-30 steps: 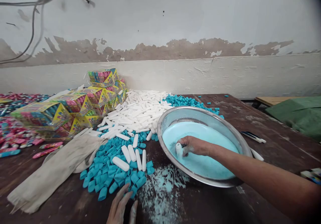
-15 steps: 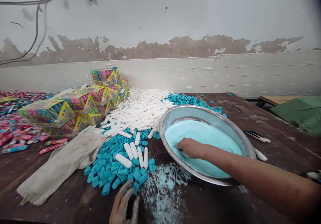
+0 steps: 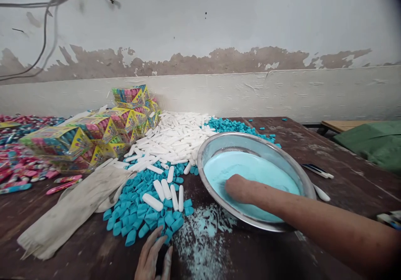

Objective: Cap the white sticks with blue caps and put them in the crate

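Head view: we've got loads of white sticks and blue caps loose on tabletop, so plenty looks unfinished. Filled clear packs, stacked, look done. Metal basin holds pale blue powder; our right hand sunk in, can't tell grip. Left hand spread loosely near caps.

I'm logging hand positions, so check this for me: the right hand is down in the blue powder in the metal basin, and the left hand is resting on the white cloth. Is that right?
Not quite: in the head view, the left hand is at the near edge of the blue caps, away from the cloth. The rest is right: the right hand is down in the blue powder in the metal basin.
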Available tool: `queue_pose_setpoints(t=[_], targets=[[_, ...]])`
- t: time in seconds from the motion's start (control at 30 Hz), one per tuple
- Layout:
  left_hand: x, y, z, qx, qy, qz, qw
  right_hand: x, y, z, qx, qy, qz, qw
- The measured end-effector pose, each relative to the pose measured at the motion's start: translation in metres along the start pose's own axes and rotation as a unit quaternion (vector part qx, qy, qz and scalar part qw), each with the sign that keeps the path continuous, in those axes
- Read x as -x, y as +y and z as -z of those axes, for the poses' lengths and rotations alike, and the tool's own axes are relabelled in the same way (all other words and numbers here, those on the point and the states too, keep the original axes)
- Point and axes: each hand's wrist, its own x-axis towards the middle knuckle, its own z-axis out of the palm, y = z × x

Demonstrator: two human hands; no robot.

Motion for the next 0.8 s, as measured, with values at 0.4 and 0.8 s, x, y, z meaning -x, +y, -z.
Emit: queue_pose_setpoints(t=[0.4,0.8], targets=[[-0.065,0.056,0.010,0.031,-0.086,-0.096,0.991,0.037,0.048,0.007,-0.300,0.112,-0.002,0.947],[-0.169,0.171,-0.118,0.094,-0.456,-0.042,0.884,0.084,0.054,-0.001,-0.332,0.225,-0.045,0.915]])
